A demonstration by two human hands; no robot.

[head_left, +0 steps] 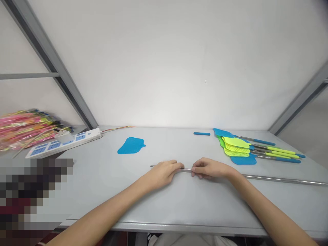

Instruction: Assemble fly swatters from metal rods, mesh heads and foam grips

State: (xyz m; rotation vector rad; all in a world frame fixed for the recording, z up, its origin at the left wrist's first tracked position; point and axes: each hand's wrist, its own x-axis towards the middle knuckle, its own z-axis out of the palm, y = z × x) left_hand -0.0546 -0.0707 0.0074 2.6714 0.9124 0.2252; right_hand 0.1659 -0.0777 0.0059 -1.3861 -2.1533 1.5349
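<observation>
A thin metal rod [282, 179] runs across the front half of the table and out of view at the right. It looks thicker toward the right, and both hands cover parts of it. My left hand [165, 172] is closed over the rod near its left end, which sticks out past the wrist side. Just to the right, my right hand [206, 168] pinches the rod between thumb and fingers. A short bare stretch shows between the two hands. Behind my left hand lies a flat blue flyswatter head [131, 146]. Farther back is a short blue handle grip [202, 133].
Several flyswatters [237, 150] with blue or yellow-green heads lie piled at the right on the grey table [102, 191]. At the left are a white power strip [88, 136] and a heap of colourful plastic-wrapped items [23, 128]. A pixelated patch hides the lower left.
</observation>
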